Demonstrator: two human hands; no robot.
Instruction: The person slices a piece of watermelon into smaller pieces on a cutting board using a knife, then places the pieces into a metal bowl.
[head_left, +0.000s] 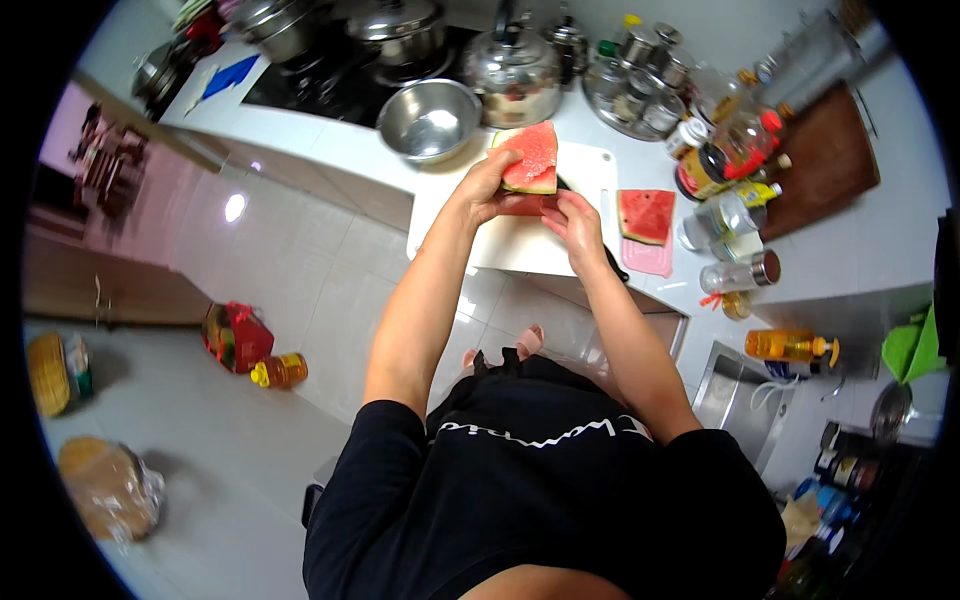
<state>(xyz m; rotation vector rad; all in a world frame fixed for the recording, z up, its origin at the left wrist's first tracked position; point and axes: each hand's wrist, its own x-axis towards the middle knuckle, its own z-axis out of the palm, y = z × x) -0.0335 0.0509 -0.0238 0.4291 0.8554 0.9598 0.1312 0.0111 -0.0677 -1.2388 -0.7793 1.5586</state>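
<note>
My left hand (484, 186) grips a thick watermelon piece (531, 156) with its thumb on the red flesh. The piece is tilted above a white cutting board (589, 161), and green rind shows along its lower edge. My right hand (577, 226) is just below it, fingers bent towards its underside. Whether those fingers hold anything is unclear. More red flesh (523, 205) shows between the hands, partly hidden. To the right, another watermelon piece (646, 216) rests partly over a pink board (649, 259). A black handle (616, 266) sticks out beside my right wrist.
An open steel bowl (430, 121) stands behind the board's left corner, beside a steel kettle (514, 79). Pots (397, 34) stand on the black cooktop (330, 94). Jars and bottles (724, 217) crowd the right side, before a sink (739, 397).
</note>
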